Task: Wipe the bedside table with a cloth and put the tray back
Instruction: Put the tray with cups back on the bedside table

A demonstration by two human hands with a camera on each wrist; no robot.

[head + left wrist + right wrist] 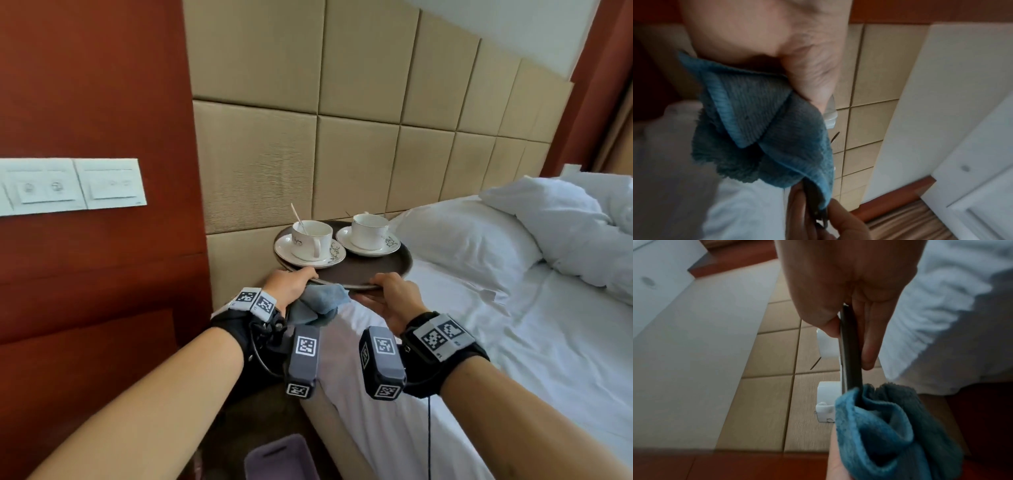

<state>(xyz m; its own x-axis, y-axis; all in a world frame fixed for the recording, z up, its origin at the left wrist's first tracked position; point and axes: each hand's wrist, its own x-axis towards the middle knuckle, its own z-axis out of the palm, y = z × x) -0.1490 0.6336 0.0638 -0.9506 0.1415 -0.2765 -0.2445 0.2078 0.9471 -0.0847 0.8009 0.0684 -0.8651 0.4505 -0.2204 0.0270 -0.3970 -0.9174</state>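
A round dark tray [370, 270] is held in the air between both hands, above the bed's near corner. It carries two white cups on saucers: the left cup [310, 240] has a stirrer in it, the right cup [370, 231] has none. My left hand [291, 284] grips the tray's near left rim with a blue cloth [320, 303] bunched under its fingers. My right hand [394, 291] grips the near right rim, thumb on top. The right wrist view shows the tray edge [851, 350] pinched, with the cloth [892, 431] below. The left wrist view is filled by the cloth [760, 133].
A padded beige headboard [359, 137] rises behind the tray. The bed with white sheet [513, 335] and pillows [469, 236] lies to the right. A red wood wall panel with switches [72, 185] is on the left. A purple bin [281, 459] stands on the floor below.
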